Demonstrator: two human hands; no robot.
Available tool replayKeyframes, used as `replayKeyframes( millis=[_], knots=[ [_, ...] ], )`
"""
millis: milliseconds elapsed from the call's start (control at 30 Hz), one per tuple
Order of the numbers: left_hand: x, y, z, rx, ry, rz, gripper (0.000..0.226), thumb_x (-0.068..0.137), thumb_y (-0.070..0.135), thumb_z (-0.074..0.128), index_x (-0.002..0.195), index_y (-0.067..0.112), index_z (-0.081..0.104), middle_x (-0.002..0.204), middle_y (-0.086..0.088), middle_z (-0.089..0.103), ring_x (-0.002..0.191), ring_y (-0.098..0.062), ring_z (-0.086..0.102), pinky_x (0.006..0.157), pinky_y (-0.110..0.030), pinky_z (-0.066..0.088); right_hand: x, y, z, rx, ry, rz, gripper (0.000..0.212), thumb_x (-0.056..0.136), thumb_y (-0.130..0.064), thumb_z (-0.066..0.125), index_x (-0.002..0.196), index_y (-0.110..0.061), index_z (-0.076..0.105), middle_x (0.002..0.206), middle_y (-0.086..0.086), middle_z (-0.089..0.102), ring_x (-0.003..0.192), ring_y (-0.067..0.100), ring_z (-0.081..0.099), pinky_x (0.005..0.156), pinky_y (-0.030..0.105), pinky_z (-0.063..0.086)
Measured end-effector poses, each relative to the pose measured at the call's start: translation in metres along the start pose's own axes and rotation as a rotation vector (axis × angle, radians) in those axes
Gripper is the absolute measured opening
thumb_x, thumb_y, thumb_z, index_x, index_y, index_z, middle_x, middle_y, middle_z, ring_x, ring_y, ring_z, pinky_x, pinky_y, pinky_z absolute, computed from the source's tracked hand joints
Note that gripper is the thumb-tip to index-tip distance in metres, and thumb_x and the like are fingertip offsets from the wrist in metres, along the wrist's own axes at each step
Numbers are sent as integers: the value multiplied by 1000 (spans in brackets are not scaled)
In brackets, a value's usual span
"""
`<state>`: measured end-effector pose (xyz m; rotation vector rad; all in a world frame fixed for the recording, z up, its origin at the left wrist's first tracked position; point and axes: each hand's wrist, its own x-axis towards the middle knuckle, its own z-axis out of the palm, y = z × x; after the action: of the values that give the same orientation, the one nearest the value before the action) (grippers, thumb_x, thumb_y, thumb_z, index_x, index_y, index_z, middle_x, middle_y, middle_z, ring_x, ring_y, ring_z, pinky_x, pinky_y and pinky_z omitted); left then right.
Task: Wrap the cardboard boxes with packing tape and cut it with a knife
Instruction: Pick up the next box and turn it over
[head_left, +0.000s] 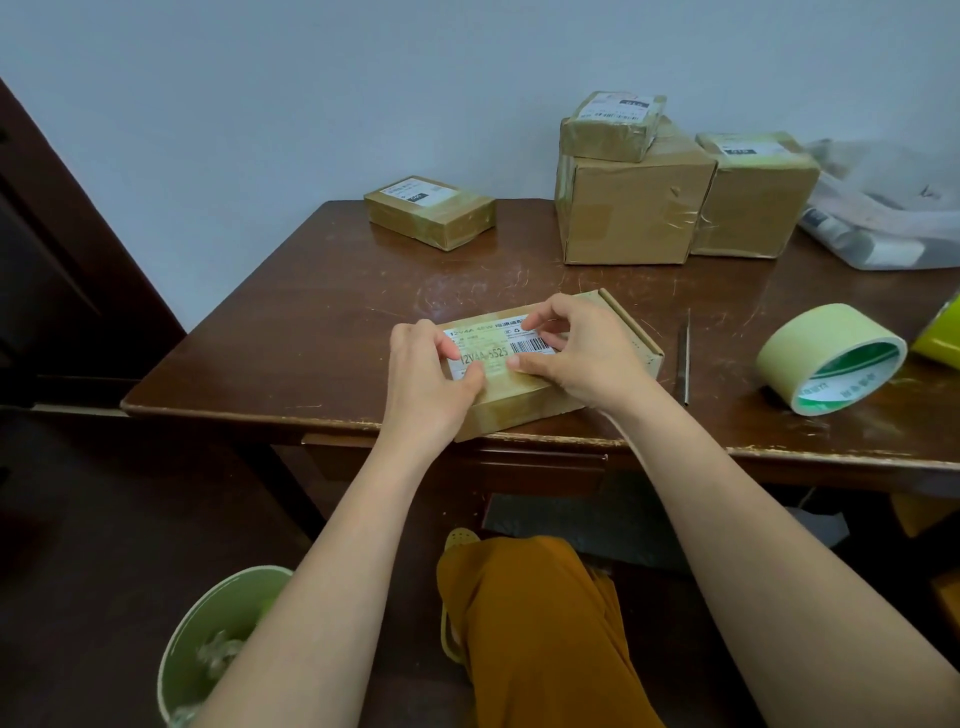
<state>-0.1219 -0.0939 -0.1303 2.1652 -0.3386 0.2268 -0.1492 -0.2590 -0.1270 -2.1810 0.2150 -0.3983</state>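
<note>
A small cardboard box (631, 338) with a white barcode label lies near the table's front edge, its near side glossy with tape. My left hand (428, 379) grips its left end, thumb on the label and fingers curled. My right hand (576, 353) lies over the top, with curled index finger and thumb bearing on the label. To the right of the box rests a thin metal knife (685, 358). A pale green roll of packing tape (826, 358) stands further right, tilted on its edge.
A flat taped box (428, 210) sits at the back. Behind right, a small box (610, 124) is stacked on a large box (631, 208), next to another box (753, 197) and plastic bags (883, 208). A green bin (218, 639) stands below left of the brown table (311, 322).
</note>
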Motion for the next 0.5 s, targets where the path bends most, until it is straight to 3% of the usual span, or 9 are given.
replayKeyframes(
  millis=[133, 200, 267, 367, 433, 500],
  knots=[
    [1, -5, 2, -5, 39, 42, 17, 92, 14, 67, 94, 16, 50, 112, 4, 45, 114, -12, 50, 72, -9, 44, 3, 1, 7, -29, 103, -2, 16, 84, -13, 78, 91, -18, 65, 91, -10, 60, 88, 5, 61, 72, 9, 51],
    [1, -6, 2, 4, 53, 53, 12, 95, 11, 62, 98, 17, 52, 113, 5, 45, 110, -10, 53, 71, -6, 41, -3, -1, 7, -113, 142, -72, 11, 91, -4, 66, 94, -14, 68, 96, -4, 65, 95, 9, 63, 76, 9, 47],
    [3, -6, 2, -11, 78, 54, 14, 96, 5, 58, 101, 18, 54, 115, 3, 45, 107, -11, 56, 68, -4, 43, -17, -2, 2, -140, 140, -210, 21, 94, 1, 57, 104, -9, 72, 108, 3, 71, 105, 11, 63, 86, 6, 42],
    [11, -11, 1, -56, 117, 37, 20, 98, 4, 52, 115, 13, 57, 126, -2, 46, 117, -16, 53, 77, 5, 37, -45, -4, -5, -153, -21, -388, 31, 99, -15, 56, 128, -12, 66, 133, 1, 64, 123, 3, 52, 104, 4, 31],
    [17, -16, 6, -114, 47, -56, 34, 103, 15, 45, 137, 14, 49, 143, -2, 44, 132, -17, 43, 99, -6, 31, -62, -2, -1, -321, -172, -435, 44, 102, -34, 50, 143, -18, 53, 149, -4, 49, 139, 3, 37, 115, 14, 18],
    [20, -20, 10, -209, -62, -220, 46, 106, 29, 38, 151, 20, 34, 154, 0, 39, 139, -17, 37, 104, -22, 29, -72, -3, 6, -553, -217, -479, 56, 101, -45, 44, 152, -21, 38, 159, -6, 33, 149, 7, 23, 119, 22, 7]
  ],
)
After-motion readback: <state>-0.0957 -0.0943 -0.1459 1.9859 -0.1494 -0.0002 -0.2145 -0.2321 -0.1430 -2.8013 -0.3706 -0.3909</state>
